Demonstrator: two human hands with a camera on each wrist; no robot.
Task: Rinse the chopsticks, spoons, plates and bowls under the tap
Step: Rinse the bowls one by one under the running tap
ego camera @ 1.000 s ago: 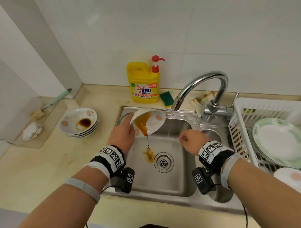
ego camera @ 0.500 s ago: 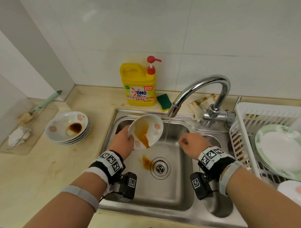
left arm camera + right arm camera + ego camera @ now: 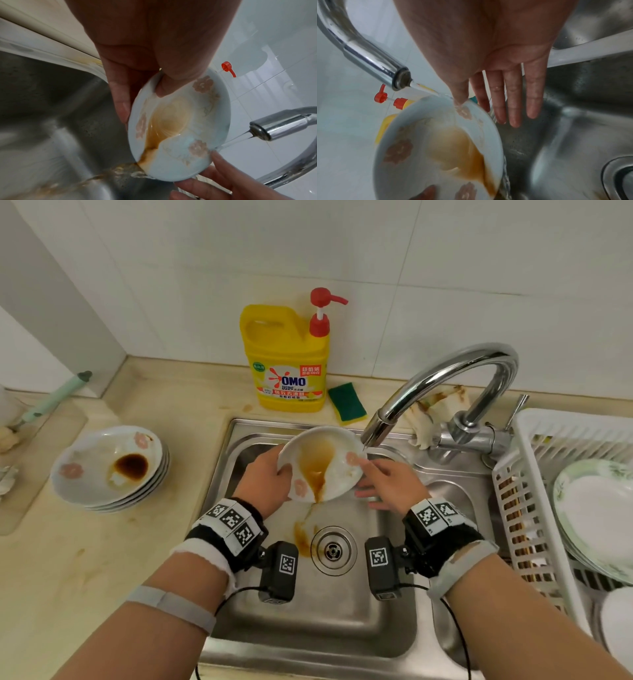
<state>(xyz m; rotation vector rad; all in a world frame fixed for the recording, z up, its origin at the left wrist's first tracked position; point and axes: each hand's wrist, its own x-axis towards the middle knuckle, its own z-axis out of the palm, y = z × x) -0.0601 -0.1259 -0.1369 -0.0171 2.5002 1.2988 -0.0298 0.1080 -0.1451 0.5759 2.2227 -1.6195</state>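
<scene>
Now left grip (image 3: 265, 479) holds tilted bowl (image 3: 337, 474) under tap (image 3: 445, 381); right grip (image 3: 390, 487) spread wide.

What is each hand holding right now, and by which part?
Left hand grips the tilted plate by its left rim. Right hand, fingers straight, only touches the opposite rim.

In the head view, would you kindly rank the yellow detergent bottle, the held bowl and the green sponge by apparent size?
1. Yellow detergent bottle
2. Bowl held by the left hand, only slightly smaller
3. Green sponge
</scene>
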